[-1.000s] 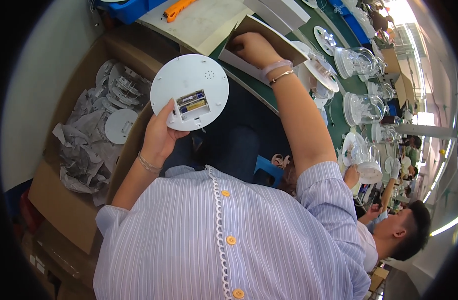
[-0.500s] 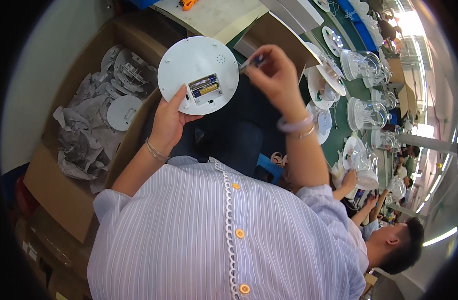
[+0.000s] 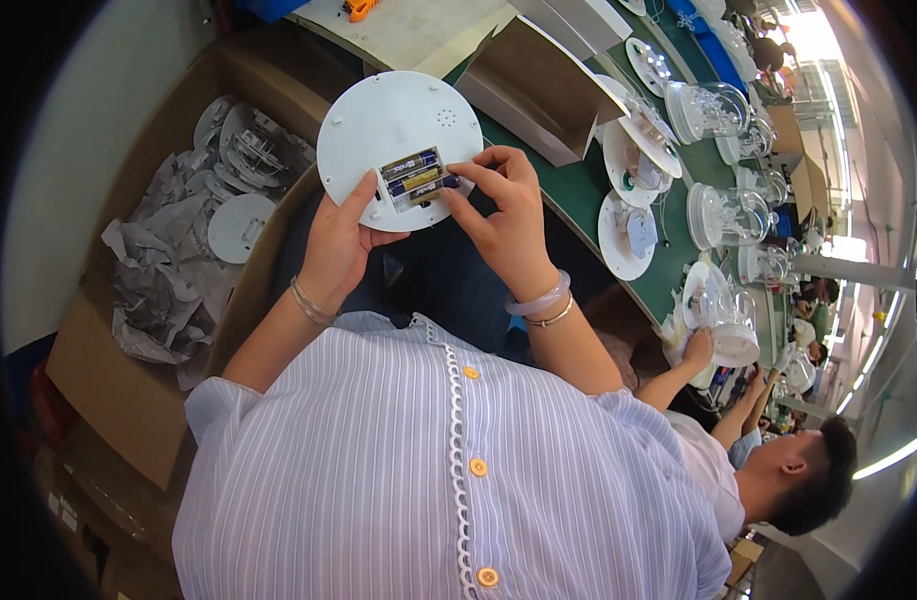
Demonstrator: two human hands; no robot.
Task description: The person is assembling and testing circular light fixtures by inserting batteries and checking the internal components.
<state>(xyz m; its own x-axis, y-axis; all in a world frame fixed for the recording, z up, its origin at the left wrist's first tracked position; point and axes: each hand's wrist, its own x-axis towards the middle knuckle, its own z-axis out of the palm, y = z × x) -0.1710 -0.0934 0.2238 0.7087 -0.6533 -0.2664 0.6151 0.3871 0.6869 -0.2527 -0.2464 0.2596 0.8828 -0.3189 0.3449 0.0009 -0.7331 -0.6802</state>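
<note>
My left hand is closed on the lower left edge of a round white base, thumb on top. A compartment in the base holds two cylindrical batteries side by side. Above it the base has a small cluster of holes. With thumb and fingertips my right hand pinches the end of a third battery, which lies at the compartment's lower side. Whether this battery is fully seated I cannot tell.
At left a cardboard box contains crumpled paper and white round parts. An open carton stands on the green table. Clear domes line the right, where a co-worker sits. An orange tool lies at the top.
My right hand has moved left and down from beside the base to the battery compartment, bringing the third battery into it. The left hand keeps its hold on the base.
</note>
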